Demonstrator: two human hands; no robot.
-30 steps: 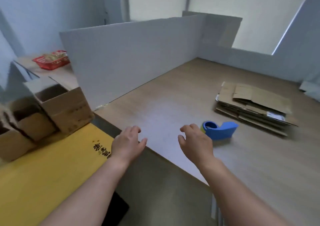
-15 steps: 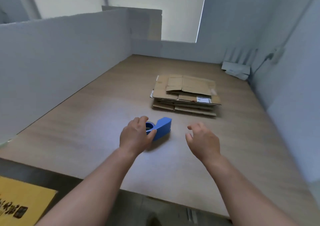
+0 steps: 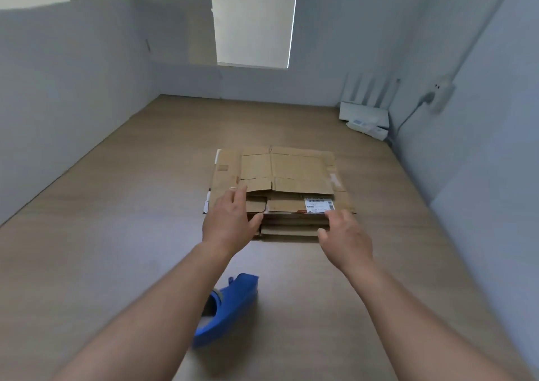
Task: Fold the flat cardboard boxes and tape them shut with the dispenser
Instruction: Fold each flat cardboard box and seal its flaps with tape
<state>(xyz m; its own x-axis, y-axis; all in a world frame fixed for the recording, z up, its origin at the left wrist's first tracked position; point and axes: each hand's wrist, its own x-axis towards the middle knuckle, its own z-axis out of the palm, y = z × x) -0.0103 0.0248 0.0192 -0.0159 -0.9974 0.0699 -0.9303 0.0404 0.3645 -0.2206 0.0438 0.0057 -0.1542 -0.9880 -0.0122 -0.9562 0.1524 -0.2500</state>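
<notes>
The blue tape dispenser (image 3: pixel 233 304) lies on the bench (image 3: pixel 116 234), now behind both hands and partly hidden by the left forearm. The left hand (image 3: pixel 230 220) and right hand (image 3: pixel 345 234), loosely spread and holding nothing, have reached the near edge of the stack of flat cardboard boxes (image 3: pixel 291 170).

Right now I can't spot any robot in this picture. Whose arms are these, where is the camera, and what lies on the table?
There is no machine here: these are a person's two bare arms. The camera sits on the person's head, looking forward and down. On the wooden table lies a stack of flattened cardboard boxes, and nearer the person a blue tape dispenser, partly under the left forearm. The left hand and the right hand reach to the near edge of the stack, fingers loose; neither seems to hold anything yet. A white device sits in the far right corner.
</notes>
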